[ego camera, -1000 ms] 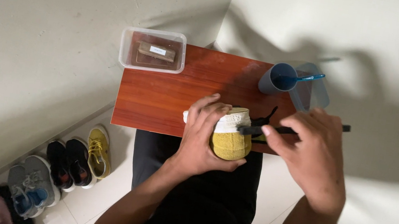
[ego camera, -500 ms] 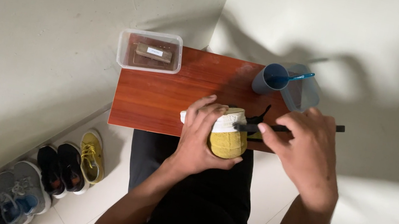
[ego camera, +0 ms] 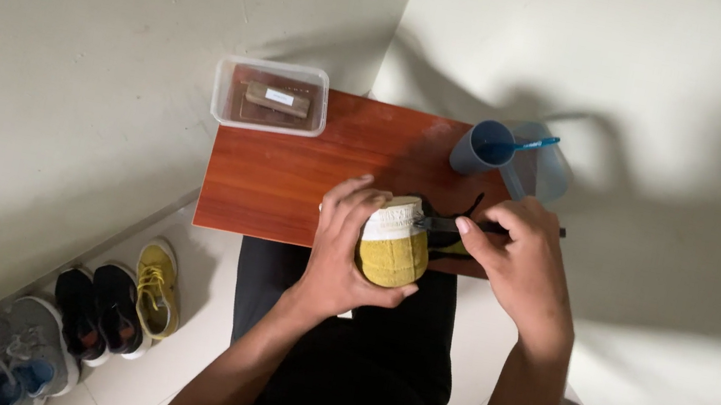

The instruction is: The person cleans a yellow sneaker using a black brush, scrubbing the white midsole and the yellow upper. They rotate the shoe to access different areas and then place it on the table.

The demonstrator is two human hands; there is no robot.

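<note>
My left hand (ego camera: 340, 250) grips a yellow shoe (ego camera: 394, 250) with a white sole edge, holding it over the near edge of a small reddish wooden table (ego camera: 285, 181). My right hand (ego camera: 519, 255) is closed on a dark brush-like tool (ego camera: 438, 223) whose tip rests against the shoe's white sole. Black laces (ego camera: 473, 205) trail behind the shoe on the table. Much of the shoe's far side is hidden by my fingers.
A clear plastic box (ego camera: 270, 97) with a brown bar inside sits at the table's far left corner. A blue cup (ego camera: 483, 148) holding a blue toothbrush (ego camera: 524, 146) stands at the far right. Several shoes (ego camera: 104, 311) line the floor at lower left by the wall.
The view has shifted slightly. My right hand has drawn the dark tool a little along the shoe's sole; my left hand keeps its grip on the shoe.
</note>
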